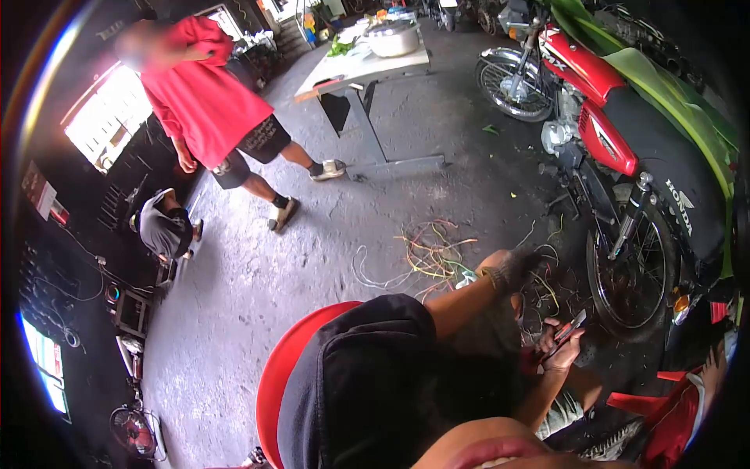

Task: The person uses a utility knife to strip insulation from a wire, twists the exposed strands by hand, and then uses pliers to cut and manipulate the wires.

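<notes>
My left hand (519,268), dark and hard to make out, reaches over loose wires (544,293) on the floor; a brown band (492,277) circles the wrist. Whether its fingers hold anything is hidden. Lower down, my right hand (564,352) is closed around a slim tool (568,332) with a grey metal tip; its exact kind does not show. A tangle of yellow, orange, green and white wires (433,254) spreads on the floor beyond my left arm. Just past my hands stands a red Honda motorcycle (605,141).
Green leaves (664,94) lie across the motorcycle. A table (312,78) carries a large pot (392,39). A person in red (207,102) stands nearby, and another person (164,225) bends low. Another person's hand (712,371) shows at right. A fan (133,431) stands lower left.
</notes>
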A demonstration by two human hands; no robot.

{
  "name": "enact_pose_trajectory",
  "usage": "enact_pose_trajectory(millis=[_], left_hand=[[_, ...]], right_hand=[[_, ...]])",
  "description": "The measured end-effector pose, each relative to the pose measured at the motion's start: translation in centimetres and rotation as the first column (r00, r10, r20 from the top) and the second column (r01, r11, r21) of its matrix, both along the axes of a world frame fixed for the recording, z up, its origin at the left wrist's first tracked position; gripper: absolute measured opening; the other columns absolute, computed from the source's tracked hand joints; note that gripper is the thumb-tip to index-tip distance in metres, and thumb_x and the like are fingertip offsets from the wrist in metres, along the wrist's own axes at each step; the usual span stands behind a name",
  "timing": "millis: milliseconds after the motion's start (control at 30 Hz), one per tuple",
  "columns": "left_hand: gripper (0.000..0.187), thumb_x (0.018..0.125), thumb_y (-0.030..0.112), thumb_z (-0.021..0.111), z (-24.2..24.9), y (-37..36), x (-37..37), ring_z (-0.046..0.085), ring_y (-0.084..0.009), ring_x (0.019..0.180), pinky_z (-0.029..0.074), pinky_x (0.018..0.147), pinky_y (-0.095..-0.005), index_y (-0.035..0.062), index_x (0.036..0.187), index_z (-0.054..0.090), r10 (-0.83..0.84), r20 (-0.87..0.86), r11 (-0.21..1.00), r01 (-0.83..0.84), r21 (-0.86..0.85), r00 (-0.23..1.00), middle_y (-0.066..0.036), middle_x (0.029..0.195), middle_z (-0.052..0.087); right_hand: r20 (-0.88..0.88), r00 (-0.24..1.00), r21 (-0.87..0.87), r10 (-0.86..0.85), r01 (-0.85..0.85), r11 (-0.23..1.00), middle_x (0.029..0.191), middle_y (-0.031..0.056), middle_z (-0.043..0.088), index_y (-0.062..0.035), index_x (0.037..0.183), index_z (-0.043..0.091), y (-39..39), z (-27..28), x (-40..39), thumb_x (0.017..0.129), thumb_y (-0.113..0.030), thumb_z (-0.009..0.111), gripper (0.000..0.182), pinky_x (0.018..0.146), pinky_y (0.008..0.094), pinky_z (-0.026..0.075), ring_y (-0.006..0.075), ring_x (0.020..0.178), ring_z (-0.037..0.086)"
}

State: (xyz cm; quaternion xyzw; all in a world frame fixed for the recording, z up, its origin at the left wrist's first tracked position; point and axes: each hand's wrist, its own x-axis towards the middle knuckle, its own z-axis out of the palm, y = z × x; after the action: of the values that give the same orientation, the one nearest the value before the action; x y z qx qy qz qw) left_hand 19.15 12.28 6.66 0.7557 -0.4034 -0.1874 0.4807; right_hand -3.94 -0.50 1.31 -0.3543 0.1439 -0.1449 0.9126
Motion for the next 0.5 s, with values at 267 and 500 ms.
enact_pose_trajectory(millis=[267,500], left_hand=[[0.036,0.080,0.012,0.053,-3.8,-2.4,2.1,0.061,-0.0270,0.102,0.049,0.086,-0.0373,0.0131,0.115,0.061,-0.262,0.609,0.954,0.105,0.281,0.748,-0.010,0.114,0.062],[0.033,0.078,0.018,0.058,-2.2,-3.8,2.1,0.061,-0.0349,0.091,0.047,0.085,-0.0422,0.0099,0.109,0.063,-0.156,0.610,0.984,0.178,0.024,0.777,-0.011,0.100,0.066]], right_hand=[[-0.521,0.748,0.048,-0.412,0.508,0.860,0.085,0.0066,0.060,-0.0132,0.101,0.049,2.9,3.2,2.4,0.092,-0.044,0.051,0.032,0.043,0.0279,0.035,0.0157,0.053,0.047],[-0.262,0.793,0.097,-0.551,0.589,0.802,0.088,0.0145,0.061,-0.0098,0.097,0.047,0.4,1.6,0.6,0.093,-0.046,0.049,0.037,0.050,0.0320,0.039,0.0177,0.055,0.046]])
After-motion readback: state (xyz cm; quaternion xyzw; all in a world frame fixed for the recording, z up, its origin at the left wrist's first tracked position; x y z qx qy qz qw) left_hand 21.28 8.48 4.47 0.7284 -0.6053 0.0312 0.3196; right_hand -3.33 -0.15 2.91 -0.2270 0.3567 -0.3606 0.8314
